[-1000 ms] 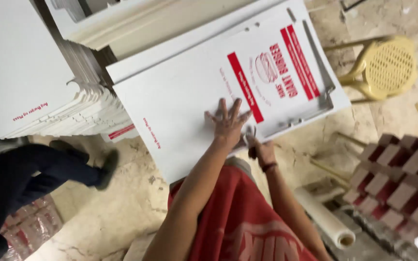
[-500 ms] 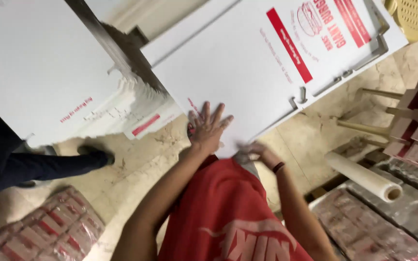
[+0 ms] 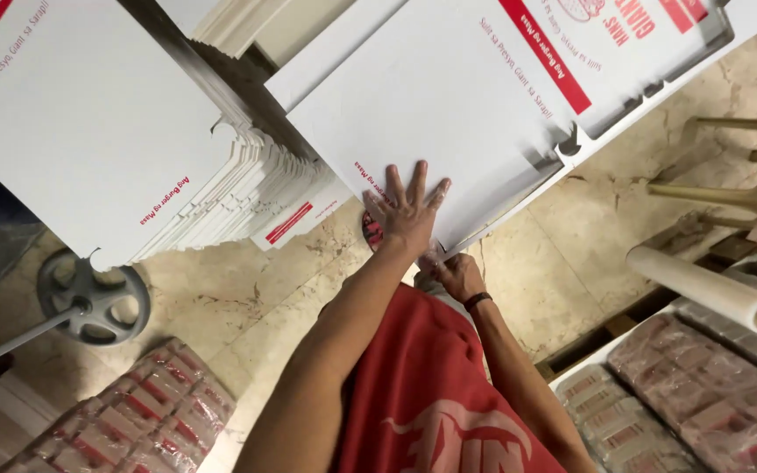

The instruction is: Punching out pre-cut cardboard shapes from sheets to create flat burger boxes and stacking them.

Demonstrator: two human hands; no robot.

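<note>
A large flat white cardboard box blank (image 3: 484, 96) with red printing lies tilted in front of me. My left hand (image 3: 406, 210) presses flat on its near corner, fingers spread. My right hand (image 3: 455, 273) grips the blank's near edge from below, just under the left hand; a dark band is on that wrist. The blank rests on a thick pile of similar white blanks.
A tall fanned stack of white blanks (image 3: 221, 188) stands at left. Wrapped bundles of red-and-white packs (image 3: 133, 420) lie at bottom left and bundles (image 3: 685, 394) at bottom right. A clear film roll (image 3: 711, 289) lies at right. A grey wheel (image 3: 94, 302) rests on the stone floor.
My view has shifted closer and leftward; both hands stay on the blank's near corner. The dark-clothed person seen at left earlier is out of view.
</note>
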